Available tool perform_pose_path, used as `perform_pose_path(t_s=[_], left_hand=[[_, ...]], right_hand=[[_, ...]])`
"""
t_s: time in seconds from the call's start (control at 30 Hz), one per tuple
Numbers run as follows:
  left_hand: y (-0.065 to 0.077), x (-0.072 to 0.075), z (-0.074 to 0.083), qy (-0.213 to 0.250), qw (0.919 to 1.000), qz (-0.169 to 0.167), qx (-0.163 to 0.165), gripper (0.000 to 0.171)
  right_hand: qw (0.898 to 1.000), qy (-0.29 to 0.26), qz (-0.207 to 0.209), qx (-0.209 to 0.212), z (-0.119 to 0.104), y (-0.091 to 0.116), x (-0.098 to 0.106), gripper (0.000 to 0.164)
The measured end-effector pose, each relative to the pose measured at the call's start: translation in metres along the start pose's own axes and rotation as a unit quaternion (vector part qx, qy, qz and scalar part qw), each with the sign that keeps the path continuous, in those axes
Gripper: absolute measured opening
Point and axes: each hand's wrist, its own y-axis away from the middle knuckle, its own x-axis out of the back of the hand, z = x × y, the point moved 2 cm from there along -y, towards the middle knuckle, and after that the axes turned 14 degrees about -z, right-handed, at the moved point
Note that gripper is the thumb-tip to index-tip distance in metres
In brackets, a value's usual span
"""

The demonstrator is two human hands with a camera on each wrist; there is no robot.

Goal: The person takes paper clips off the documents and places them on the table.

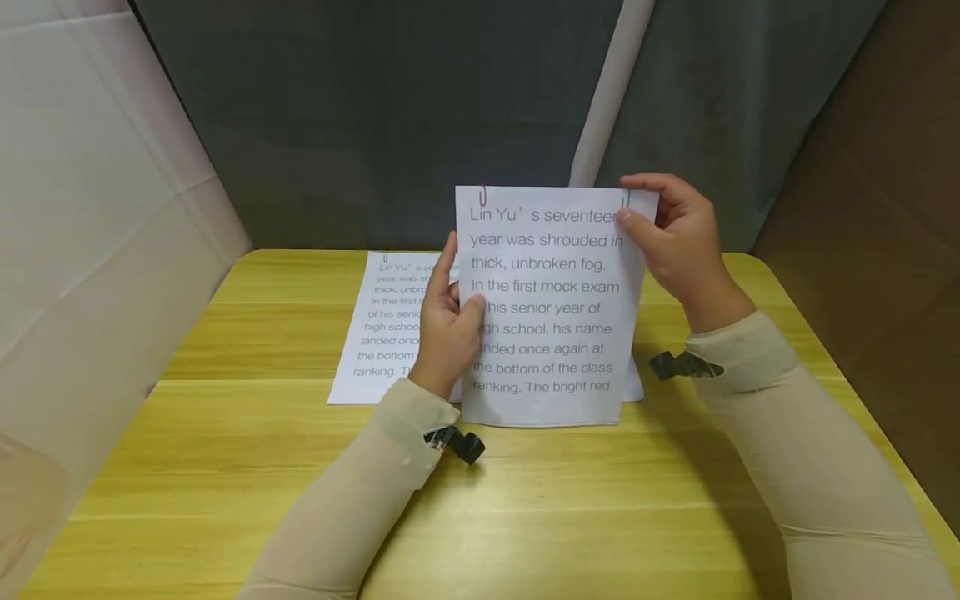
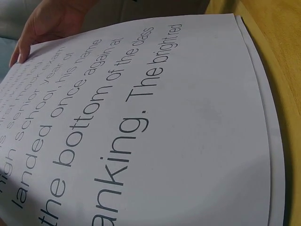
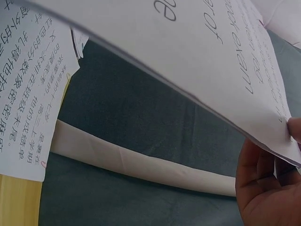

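A stack of printed sheets [image 1: 551, 333] stands upright above the table, its English text facing me. My left hand [image 1: 448, 333] grips its left edge, thumb on the front and other fingers mostly hidden behind. At the top right corner my right hand [image 1: 682, 242] pinches the paper between thumb and fingers, beside a green paper clip [image 1: 626, 200]. A red paper clip [image 1: 483, 197] sits on the top edge near the left corner. In the left wrist view, a second layer [image 2: 277, 188] shows along the stack's bottom edge.
Behind the held stack, another English-text sheet [image 1: 371, 342] lies on the wooden table [image 1: 262, 467], a clip [image 1: 386, 257] at its top. The right wrist view shows a sheet with Chinese text [image 3: 28, 103]. A pale tube-like strip [image 1: 611, 92] crosses the dark backdrop.
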Motion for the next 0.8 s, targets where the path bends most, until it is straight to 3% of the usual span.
perform_pose_path(t_s=[0.8], left_hand=[[-0.0012,-0.0024,-0.001,-0.006,1.0,0.005,-0.001,0.087]], right_hand=[[1.0,0.001,0.002,0.003,-0.0032,-0.0064,0.0038,0.032]])
